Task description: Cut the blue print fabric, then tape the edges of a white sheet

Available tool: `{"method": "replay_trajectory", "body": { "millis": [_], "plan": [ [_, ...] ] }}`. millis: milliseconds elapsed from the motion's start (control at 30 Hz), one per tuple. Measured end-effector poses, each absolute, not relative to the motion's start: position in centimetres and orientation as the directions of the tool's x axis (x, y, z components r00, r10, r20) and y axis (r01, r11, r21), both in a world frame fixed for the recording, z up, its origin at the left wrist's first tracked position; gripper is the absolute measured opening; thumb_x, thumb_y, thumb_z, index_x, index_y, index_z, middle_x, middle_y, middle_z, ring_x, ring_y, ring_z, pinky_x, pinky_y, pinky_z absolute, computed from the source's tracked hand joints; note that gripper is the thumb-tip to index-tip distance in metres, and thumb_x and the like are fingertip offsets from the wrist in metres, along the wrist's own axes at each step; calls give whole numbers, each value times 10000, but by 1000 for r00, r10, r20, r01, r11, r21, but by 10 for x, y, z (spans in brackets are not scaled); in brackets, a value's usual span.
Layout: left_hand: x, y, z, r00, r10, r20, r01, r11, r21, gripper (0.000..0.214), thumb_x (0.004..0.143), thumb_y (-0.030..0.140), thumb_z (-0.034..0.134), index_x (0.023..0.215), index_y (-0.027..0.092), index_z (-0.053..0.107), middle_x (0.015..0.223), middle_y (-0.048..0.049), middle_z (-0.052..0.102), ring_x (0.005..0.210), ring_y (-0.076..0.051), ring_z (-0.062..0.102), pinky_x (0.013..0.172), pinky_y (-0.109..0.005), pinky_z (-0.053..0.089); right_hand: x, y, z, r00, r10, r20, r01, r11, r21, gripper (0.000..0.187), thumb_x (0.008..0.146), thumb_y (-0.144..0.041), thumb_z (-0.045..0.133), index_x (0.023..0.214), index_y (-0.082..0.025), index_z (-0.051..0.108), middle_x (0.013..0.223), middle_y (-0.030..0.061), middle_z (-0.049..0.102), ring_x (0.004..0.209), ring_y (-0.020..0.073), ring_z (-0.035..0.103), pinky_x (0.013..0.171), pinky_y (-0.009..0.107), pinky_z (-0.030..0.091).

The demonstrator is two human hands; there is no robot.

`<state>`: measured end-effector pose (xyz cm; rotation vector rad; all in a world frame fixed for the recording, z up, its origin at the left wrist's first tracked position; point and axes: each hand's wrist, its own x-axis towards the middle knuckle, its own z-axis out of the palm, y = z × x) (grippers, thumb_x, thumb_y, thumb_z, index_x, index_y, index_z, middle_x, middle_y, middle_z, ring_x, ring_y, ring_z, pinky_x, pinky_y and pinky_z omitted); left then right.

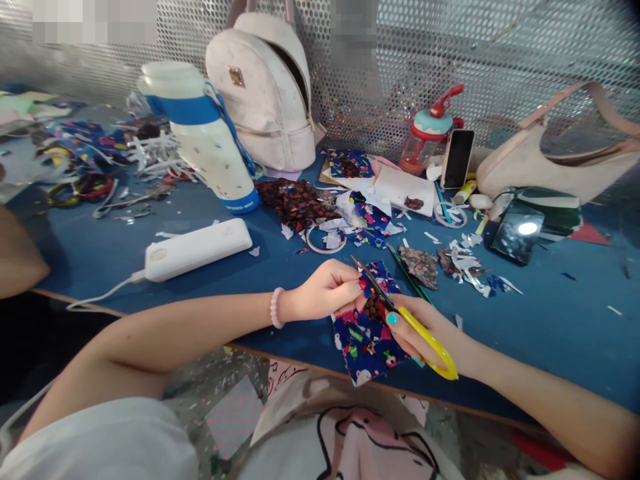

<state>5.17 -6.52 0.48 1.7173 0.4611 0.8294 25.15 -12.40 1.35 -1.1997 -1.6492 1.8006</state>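
Note:
My left hand [333, 288] pinches a piece of blue patterned fabric [363, 343] printed with small colourful figures, near the table's front edge. A dark brown-red patch [374, 305] shows on the fabric between my hands. My right hand [425, 327] is closed round the yellow handles of a pair of scissors [423, 333]. The dark blades point up and left across the fabric, their tips close to my left fingertips. Whether the blades are parted is hard to make out. Just beyond, a green pencil [413, 275] lies beside a speckled dark scrap [420, 265].
A tall white-and-blue bottle [200, 133], a white backpack [265, 93] and a pale handbag [555, 150] stand along the perforated back panel. A white power strip-like device [200, 250] lies left, its cable running off the edge. Phones [517, 232], a cup [425, 140] and scraps lie right.

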Motion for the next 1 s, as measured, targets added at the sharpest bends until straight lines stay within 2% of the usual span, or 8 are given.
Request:
{"method": "replay_trajectory", "body": {
  "millis": [167,367,467,600,700,800,900,1000],
  "plan": [
    [51,-64,5,674,665,322,-124,-328,936,534,922,474,477,525,133,582,351,20,469,303,-52,407,380,-161,339,252,-124,13,-539,798,-269,203,-188,-961,483,815,-654,567,725,-223,370,504,-117,295,345,34,262,327,180,205],
    [50,-59,6,676,646,355,-94,-402,911,405,862,237,449,486,142,567,369,22,489,337,-48,435,422,-154,373,254,-123,25,-496,854,-155,227,-44,-973,497,872,-700,411,726,-225,406,398,-100,351,314,65,289,333,200,235],
    [49,-54,4,678,664,315,-23,-410,912,345,822,193,426,522,146,591,383,29,503,347,-52,447,422,-151,376,257,-119,31,-409,906,-107,266,7,-964,505,862,-712,408,703,-232,407,385,-90,356,311,77,308,331,213,242],
    [51,-48,3,636,727,257,59,-378,924,357,791,201,426,443,166,498,378,23,497,374,-61,470,436,-154,394,272,-94,28,-236,970,-59,423,48,-905,504,805,-726,473,689,-245,378,413,-94,322,326,89,326,349,230,237],
    [54,-46,4,651,746,139,99,-265,959,333,798,188,422,480,160,515,392,30,500,393,-61,470,462,-153,412,293,-65,23,-142,988,52,688,136,-713,502,747,-713,524,666,-240,374,461,-60,385,398,111,379,406,245,249],
    [56,-45,5,700,714,-5,160,-150,976,313,832,164,403,579,140,586,423,30,533,404,-62,484,481,-149,422,314,-42,19,-57,995,81,939,81,-334,353,825,-543,495,700,-218,439,558,14,528,503,158,485,479,263,262],
    [57,-45,7,719,695,-11,168,-159,973,316,841,139,395,596,132,595,444,27,544,422,-56,493,483,-135,419,326,-32,15,30,994,109,998,-36,57,265,851,-438,480,877,-185,553,677,85,637,613,238,598,510,282,236],
    [56,-45,7,738,675,24,158,-207,965,314,831,127,407,576,128,589,477,18,563,440,-51,503,474,-125,413,325,-33,11,23,994,109,976,-46,214,349,865,-470,461,1002,-172,578,731,110,676,677,288,645,519,291,248]
  ]
}}
